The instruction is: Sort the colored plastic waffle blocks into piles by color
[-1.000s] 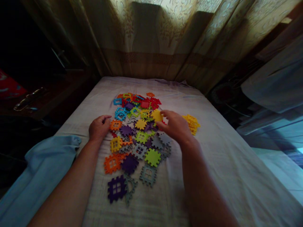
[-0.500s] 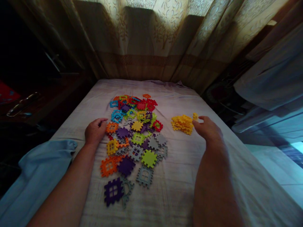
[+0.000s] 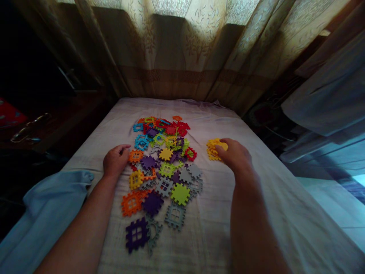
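Note:
A long heap of toothed plastic building tiles [image 3: 165,170] in several colours spreads over the bed. At its left edge rests my left hand [image 3: 116,161], beside an orange window tile [image 3: 136,155]. Its fingers are loosely bent, thumb and forefinger apart, with nothing visible between them. My right hand [image 3: 236,155] is at the right side of a separate pile of yellow tiles [image 3: 212,149]. Thumb and forefinger close around a yellow tile [image 3: 223,145] at the pile; the hand hides part of it. A dark purple window tile [image 3: 137,234] lies nearest to me.
The tiles lie on a pale bed sheet [image 3: 208,232]. Blue cloth [image 3: 57,205] hangs over the left edge. Patterned curtains [image 3: 176,57] stand behind the bed, and dark furniture [image 3: 85,108] is at the left. Light garments [image 3: 327,95] hang at the right.
My right hand has moved left onto the yellow pile. The small yellow tile beside its fingertips no longer shows apart from the pile. My left hand has stayed in place.

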Action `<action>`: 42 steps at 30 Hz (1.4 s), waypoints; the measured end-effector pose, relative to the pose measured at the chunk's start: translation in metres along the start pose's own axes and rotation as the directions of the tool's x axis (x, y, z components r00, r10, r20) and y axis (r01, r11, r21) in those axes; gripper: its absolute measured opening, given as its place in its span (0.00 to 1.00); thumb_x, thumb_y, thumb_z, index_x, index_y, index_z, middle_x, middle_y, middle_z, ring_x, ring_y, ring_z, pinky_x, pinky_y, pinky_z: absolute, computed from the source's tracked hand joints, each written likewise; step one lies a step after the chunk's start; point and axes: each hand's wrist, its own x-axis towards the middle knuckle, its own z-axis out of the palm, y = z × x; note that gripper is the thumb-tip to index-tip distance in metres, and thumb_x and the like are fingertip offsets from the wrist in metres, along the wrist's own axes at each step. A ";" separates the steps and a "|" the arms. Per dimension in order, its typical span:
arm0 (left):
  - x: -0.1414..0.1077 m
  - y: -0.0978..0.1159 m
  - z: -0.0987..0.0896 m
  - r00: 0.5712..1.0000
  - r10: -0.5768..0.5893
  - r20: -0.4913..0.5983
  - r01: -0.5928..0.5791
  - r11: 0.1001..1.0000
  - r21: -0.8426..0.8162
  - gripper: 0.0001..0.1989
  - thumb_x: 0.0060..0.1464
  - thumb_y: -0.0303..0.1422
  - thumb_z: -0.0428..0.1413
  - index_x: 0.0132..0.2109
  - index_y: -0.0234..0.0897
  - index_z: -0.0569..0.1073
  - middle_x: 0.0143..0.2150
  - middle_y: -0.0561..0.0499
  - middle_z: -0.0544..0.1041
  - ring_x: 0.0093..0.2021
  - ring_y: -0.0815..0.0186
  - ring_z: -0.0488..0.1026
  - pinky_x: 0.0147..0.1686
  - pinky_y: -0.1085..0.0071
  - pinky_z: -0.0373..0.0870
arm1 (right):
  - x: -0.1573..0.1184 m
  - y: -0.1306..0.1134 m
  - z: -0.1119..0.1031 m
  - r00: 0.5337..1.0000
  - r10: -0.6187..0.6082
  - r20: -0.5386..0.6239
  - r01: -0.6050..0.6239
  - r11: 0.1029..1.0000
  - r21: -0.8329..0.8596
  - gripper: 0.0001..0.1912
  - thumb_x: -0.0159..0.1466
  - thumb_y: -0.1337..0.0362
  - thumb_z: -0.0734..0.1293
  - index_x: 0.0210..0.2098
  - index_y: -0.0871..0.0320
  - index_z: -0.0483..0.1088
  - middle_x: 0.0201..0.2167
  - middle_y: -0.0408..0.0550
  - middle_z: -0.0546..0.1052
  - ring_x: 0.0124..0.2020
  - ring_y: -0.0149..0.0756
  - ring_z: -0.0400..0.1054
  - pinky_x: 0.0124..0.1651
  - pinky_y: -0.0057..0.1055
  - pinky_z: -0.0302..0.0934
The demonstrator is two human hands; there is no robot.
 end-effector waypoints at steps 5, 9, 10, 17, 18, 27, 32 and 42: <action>0.000 0.001 -0.001 1.000 0.003 -0.002 -0.003 1.000 0.006 0.21 0.53 0.40 0.48 0.48 0.43 0.81 0.36 0.50 0.81 0.33 0.61 0.74 0.33 0.69 0.67 | -0.024 -0.060 0.020 0.923 -0.384 0.005 0.382 0.919 0.098 0.19 0.66 0.61 0.61 0.54 0.57 0.72 0.55 0.54 0.75 0.56 0.44 0.67 0.59 0.38 0.58; 0.000 0.000 0.000 1.000 0.016 0.002 -0.016 1.000 -0.003 0.22 0.53 0.40 0.48 0.48 0.43 0.80 0.35 0.50 0.81 0.33 0.61 0.74 0.32 0.70 0.67 | -0.045 -0.095 0.044 0.823 -0.562 0.076 0.553 0.825 0.115 0.20 0.67 0.58 0.62 0.56 0.54 0.70 0.57 0.53 0.73 0.57 0.45 0.65 0.58 0.40 0.57; 0.000 -0.001 0.000 1.000 0.020 0.001 -0.020 1.000 -0.005 0.22 0.53 0.40 0.48 0.48 0.43 0.80 0.35 0.50 0.81 0.33 0.61 0.74 0.32 0.70 0.67 | -0.048 -0.099 0.050 0.809 -0.581 0.086 0.572 0.813 0.110 0.20 0.67 0.57 0.62 0.57 0.54 0.69 0.57 0.53 0.73 0.58 0.45 0.64 0.58 0.41 0.56; 0.000 -0.002 0.002 1.000 0.029 -0.007 -0.029 1.000 0.001 0.21 0.53 0.40 0.48 0.47 0.43 0.81 0.35 0.50 0.81 0.34 0.61 0.74 0.32 0.70 0.67 | -0.053 -0.105 0.070 0.791 -0.604 0.100 0.601 0.797 0.059 0.17 0.68 0.57 0.61 0.52 0.55 0.72 0.56 0.54 0.74 0.56 0.46 0.64 0.57 0.43 0.56; 0.000 -0.002 0.002 1.000 0.030 -0.006 -0.030 1.000 0.001 0.22 0.53 0.41 0.48 0.48 0.43 0.80 0.35 0.50 0.81 0.33 0.61 0.74 0.32 0.69 0.67 | -0.053 -0.105 0.070 0.793 -0.602 0.095 0.600 0.798 0.057 0.16 0.68 0.57 0.61 0.51 0.55 0.72 0.55 0.54 0.74 0.56 0.46 0.65 0.57 0.43 0.56; 0.001 -0.002 0.001 1.000 0.018 -0.004 -0.018 1.000 -0.005 0.22 0.52 0.39 0.48 0.48 0.43 0.81 0.35 0.50 0.81 0.34 0.61 0.75 0.32 0.69 0.67 | -0.050 -0.102 0.062 0.817 -0.565 0.115 0.558 0.825 0.089 0.14 0.66 0.58 0.62 0.48 0.55 0.73 0.50 0.51 0.78 0.52 0.44 0.69 0.56 0.39 0.56; 0.000 0.000 0.001 1.000 0.013 -0.003 -0.013 1.000 -0.003 0.22 0.52 0.40 0.48 0.48 0.43 0.81 0.35 0.50 0.81 0.34 0.61 0.75 0.31 0.69 0.66 | -0.051 -0.104 0.062 0.816 -0.569 0.098 0.561 0.822 0.098 0.15 0.66 0.56 0.62 0.46 0.54 0.75 0.50 0.52 0.78 0.51 0.44 0.70 0.55 0.40 0.57; 0.001 0.000 0.000 1.000 0.000 0.006 0.000 1.000 0.002 0.22 0.52 0.40 0.48 0.48 0.44 0.81 0.37 0.50 0.81 0.34 0.61 0.75 0.33 0.69 0.67 | -0.004 -0.041 0.034 0.972 -0.232 -0.049 0.233 0.972 0.024 0.20 0.65 0.55 0.63 0.52 0.55 0.74 0.51 0.54 0.78 0.53 0.46 0.70 0.55 0.41 0.58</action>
